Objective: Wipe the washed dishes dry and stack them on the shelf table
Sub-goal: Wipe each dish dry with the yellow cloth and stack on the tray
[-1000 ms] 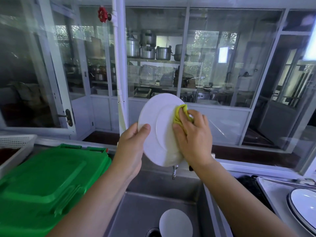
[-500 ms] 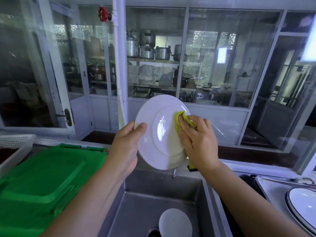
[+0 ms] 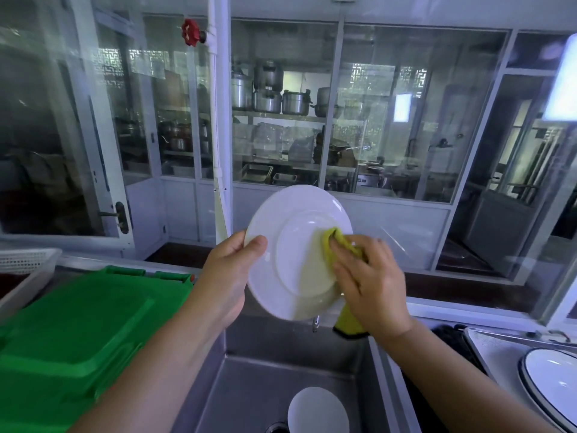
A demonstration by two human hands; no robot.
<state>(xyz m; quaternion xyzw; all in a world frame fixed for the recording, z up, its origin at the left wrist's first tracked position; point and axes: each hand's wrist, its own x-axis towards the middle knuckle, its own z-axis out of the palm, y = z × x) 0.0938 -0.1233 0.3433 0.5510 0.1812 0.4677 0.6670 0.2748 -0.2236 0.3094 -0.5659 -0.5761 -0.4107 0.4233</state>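
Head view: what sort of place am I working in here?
Likely a commercial kitchen's dishwashing station: a steel sink under the plate being wiped with a cloth, and large metal pots on shelves behind glass.

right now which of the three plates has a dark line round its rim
The plate on the counter at far right, counter. The held plate and the plate down in the sink, sink, are plain white.
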